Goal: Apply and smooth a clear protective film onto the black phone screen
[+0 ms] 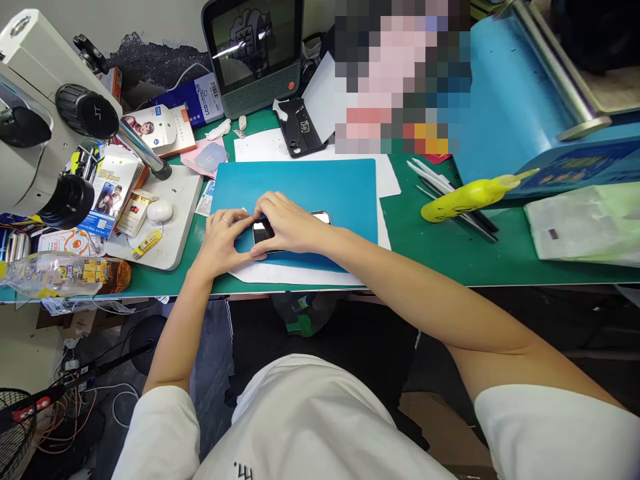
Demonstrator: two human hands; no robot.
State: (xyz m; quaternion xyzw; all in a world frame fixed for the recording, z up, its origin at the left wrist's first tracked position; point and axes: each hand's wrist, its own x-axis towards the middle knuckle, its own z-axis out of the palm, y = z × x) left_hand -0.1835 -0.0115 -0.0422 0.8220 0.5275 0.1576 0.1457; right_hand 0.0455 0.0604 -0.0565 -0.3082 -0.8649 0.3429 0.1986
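A black phone (pixel 263 232) lies flat on the blue mat (pixel 325 190) near the table's front edge. My right hand (pixel 286 223) lies across its middle, fingers curled down over it and pressing on the screen. My left hand (pixel 224 239), a ring on one finger, grips the phone's left end with thumb and fingertips. Most of the phone is hidden under both hands; only a glossy patch of screen and its far right corner (pixel 323 216) show.
A microscope (pixel 45 113) on a white base (pixel 173 227) stands at the left among boxed packets. A small monitor (pixel 255 50) is at the back. A yellow bottle (pixel 465 198), thin tools (pixel 440 183), a blue film roll (pixel 510 100) and a plastic bag (pixel 585 223) lie right.
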